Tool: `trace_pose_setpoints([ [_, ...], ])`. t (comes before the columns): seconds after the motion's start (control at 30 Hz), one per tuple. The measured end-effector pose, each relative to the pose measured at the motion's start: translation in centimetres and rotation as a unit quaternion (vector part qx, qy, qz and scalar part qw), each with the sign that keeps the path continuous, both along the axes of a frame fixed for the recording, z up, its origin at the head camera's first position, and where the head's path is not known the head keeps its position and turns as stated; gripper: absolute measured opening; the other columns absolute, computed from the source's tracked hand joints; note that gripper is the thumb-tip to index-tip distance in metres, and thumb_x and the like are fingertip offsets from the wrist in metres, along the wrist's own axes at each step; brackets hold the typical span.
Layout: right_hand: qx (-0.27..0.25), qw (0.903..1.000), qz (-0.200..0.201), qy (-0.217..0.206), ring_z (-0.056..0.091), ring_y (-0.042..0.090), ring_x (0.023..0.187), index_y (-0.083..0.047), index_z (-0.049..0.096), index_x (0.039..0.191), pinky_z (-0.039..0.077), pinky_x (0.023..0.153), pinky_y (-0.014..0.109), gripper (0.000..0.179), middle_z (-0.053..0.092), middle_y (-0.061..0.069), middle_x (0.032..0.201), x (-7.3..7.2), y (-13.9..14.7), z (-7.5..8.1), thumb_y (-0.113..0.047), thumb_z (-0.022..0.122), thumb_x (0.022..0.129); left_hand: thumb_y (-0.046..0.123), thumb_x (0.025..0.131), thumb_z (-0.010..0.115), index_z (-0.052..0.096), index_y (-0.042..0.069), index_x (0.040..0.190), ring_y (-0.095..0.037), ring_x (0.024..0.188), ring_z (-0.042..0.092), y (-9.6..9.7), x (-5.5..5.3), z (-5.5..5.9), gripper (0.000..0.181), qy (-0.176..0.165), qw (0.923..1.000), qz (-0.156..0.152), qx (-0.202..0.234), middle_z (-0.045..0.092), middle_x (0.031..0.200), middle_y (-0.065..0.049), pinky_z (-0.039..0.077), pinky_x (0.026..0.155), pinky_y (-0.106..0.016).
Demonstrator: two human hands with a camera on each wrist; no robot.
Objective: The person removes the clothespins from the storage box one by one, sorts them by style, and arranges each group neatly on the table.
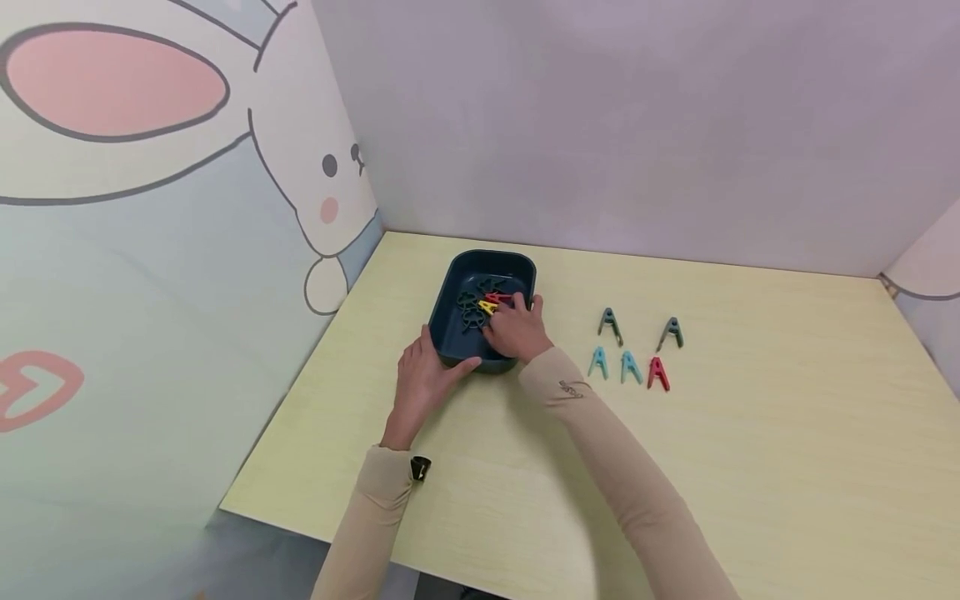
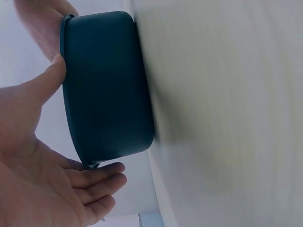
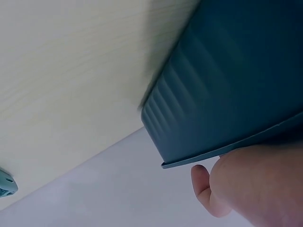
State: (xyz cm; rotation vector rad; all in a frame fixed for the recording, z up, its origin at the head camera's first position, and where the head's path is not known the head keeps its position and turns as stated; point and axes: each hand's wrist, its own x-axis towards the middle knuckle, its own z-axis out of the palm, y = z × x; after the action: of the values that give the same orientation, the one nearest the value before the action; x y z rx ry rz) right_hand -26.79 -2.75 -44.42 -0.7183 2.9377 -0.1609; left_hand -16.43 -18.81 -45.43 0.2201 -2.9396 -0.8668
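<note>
A dark blue rectangular bin [image 1: 442, 333] stands on the table, holding a yellow clothespin [image 1: 487, 307], a red clothespin [image 1: 497, 297] and several dark green round-framed pieces [image 1: 472, 317]. My left hand [image 1: 422, 375] grips its near left corner; in the left wrist view the thumb [image 2: 57, 71] lies at the rim and the fingers [image 2: 97, 182] go round the side. Over the right wall my right hand [image 1: 517, 329] reaches down into the bin, close beside the yellow and red clothespins. Its lower fingertips are hidden, so I cannot tell whether they pinch anything.
Right of the bin, clothespins lie in two rows: two dark green ones [image 1: 611, 326] behind, then two light blue ones [image 1: 597, 362] and a red one [image 1: 657, 374]. A plain wall [image 1: 600, 125] rises behind the table [image 1: 787, 433], a rabbit-print wall [image 1: 150, 275] at left.
</note>
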Motion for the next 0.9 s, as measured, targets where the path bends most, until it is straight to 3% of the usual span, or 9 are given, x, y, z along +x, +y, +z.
trace_pose_setpoints([
  [0.53, -0.058, 0.9981, 0.006, 0.018, 0.036, 0.033, 0.132, -0.009, 0.079, 0.096, 0.017, 0.11, 0.065, 0.036, 0.064, 0.01, 0.131, 0.9, 1.1, 0.0, -0.033, 0.055, 0.107, 0.059, 0.089, 0.075, 0.017, -0.012, 0.159, -0.048, 0.145, 0.032, 0.1, 0.1, 0.0, 0.116, -0.005, 1.0, 0.004, 0.007, 0.032, 0.159, -0.034, 0.023, 0.121, -0.056],
  [0.9, -0.112, 0.9892, 0.036, 0.087, 0.038, 0.034, 0.132, -0.008, 0.076, 0.119, 0.023, 0.104, 0.067, 0.033, 0.061, 0.01, 0.138, 3.1, 2.8, 0.9, -0.033, 0.059, 0.106, 0.059, 0.089, 0.075, 0.016, -0.011, 0.159, -0.048, 0.145, 0.032, 0.1, 0.1, 0.0, 0.115, -0.005, 1.0, 0.004, 0.007, 0.032, 0.159, -0.033, 0.023, 0.121, -0.056],
])
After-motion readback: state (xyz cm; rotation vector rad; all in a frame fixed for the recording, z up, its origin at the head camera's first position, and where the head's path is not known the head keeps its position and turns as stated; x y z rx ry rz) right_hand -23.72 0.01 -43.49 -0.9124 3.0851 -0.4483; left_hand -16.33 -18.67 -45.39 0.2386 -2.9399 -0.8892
